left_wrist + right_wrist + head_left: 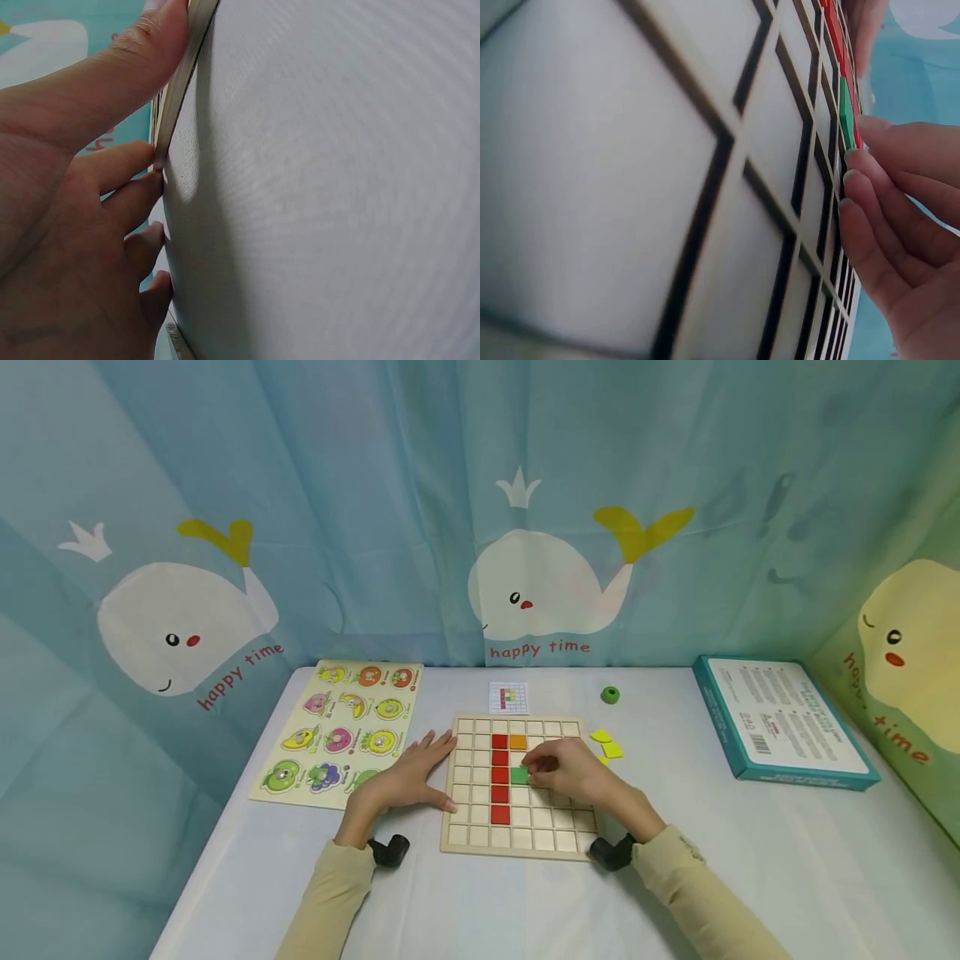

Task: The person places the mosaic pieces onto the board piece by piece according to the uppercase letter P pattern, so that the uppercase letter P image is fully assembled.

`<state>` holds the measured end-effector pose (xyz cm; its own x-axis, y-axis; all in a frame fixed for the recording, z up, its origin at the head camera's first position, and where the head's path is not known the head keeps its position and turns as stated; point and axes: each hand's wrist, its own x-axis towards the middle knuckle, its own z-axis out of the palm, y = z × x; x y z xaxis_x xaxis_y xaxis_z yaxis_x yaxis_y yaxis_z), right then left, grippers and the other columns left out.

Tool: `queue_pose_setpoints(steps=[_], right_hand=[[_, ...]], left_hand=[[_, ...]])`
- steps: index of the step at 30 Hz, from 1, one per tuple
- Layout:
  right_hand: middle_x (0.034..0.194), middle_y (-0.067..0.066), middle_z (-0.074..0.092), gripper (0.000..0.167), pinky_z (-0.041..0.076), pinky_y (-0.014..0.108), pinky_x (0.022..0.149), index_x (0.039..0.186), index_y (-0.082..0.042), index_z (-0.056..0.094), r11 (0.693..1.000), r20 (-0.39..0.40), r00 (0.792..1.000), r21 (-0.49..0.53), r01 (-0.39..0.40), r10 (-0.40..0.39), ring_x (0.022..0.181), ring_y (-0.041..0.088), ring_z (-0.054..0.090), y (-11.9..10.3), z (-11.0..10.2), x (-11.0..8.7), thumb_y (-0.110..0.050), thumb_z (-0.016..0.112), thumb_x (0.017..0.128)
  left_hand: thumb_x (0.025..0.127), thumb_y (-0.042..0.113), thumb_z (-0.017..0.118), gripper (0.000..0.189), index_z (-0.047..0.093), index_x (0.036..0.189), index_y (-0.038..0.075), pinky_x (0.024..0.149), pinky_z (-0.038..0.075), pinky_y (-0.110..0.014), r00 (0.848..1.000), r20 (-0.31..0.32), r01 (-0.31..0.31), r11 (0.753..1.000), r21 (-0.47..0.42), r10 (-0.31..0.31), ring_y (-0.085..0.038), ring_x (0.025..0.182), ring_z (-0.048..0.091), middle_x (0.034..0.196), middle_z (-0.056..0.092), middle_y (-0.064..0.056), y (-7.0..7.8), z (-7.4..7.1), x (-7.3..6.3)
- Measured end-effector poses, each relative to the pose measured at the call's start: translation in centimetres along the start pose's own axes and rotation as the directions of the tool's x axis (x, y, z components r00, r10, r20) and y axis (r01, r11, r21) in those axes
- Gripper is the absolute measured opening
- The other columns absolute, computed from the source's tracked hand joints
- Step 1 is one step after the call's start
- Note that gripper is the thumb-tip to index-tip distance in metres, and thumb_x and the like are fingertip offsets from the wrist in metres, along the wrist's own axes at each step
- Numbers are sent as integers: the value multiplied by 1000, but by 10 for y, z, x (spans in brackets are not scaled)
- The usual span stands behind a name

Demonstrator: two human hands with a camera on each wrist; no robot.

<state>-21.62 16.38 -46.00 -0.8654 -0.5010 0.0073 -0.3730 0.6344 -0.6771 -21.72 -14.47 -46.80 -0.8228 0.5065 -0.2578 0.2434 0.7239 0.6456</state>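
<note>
A wooden grid board [480, 842] lies on the white table. Several red tiles [500, 814] form a column in it, with an orange tile [518, 742] beside the top one. My right hand [573, 768] pinches the right side of a green tile [518, 776], which is at the cell right of the middle red tile. In the right wrist view, fingertips meet the edge of that green tile [846, 112] at the board's surface. Along the board's left edge rests my left hand [408, 774], fingers spread. Its thumb [142, 56] touches the board's edge in the left wrist view.
Behind the board lies a small pattern card [508, 698]. Several yellow tiles [612, 749] are by its right edge, partly hidden by my hand. A green ring-like piece [611, 695] stands farther back. A fruit puzzle board [303, 800] is left, a teal box [795, 727] right.
</note>
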Motion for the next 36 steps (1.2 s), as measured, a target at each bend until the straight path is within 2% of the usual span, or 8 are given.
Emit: queue_pose_setpoints(steps=[6, 12, 25, 36], right_hand=[[99, 3, 76, 16, 58, 24, 75, 106, -3, 77, 1000, -20, 1000, 24, -20, 21, 84, 11, 66, 7, -7, -7, -5, 77, 90], [100, 3, 75, 14, 56, 26, 75, 106, -5, 77, 995, -58, 994, 46, -86, 89, 84, 13, 64, 16, -19, -15, -7, 73, 93], [97, 5, 75, 13, 54, 29, 70, 105, -6, 77, 988, -163, 977, -43, -147, 138, 82, 15, 65, 43, -42, -28, -10, 74, 93], [100, 11, 76, 18, 55, 33, 74, 109, -2, 76, 975, -219, 956, -64, -212, 193, 86, 21, 68, 55, -56, -32, -10, 73, 93]], left_hand=[[78, 34, 90, 111, 23, 165, 11, 131, 3, -52, 1000, -8, -12, 1000, -12, 12, -32, 161, 0, 174, 14, -6, -1, 1, 0], [78, 33, 90, 111, 24, 165, 12, 131, 3, -51, 1000, -10, -6, 1000, -18, 6, -31, 161, 0, 174, 14, -5, -1, 1, -1], [78, 32, 90, 111, 25, 165, 11, 131, 3, -52, 1000, -12, -8, 1000, -20, 8, -32, 161, 1, 174, 15, -6, 0, 1, -2], [78, 33, 90, 111, 25, 165, 12, 131, 3, -51, 1000, -15, -5, 1000, -15, 5, -32, 161, 1, 174, 15, -5, -1, 2, 0]])
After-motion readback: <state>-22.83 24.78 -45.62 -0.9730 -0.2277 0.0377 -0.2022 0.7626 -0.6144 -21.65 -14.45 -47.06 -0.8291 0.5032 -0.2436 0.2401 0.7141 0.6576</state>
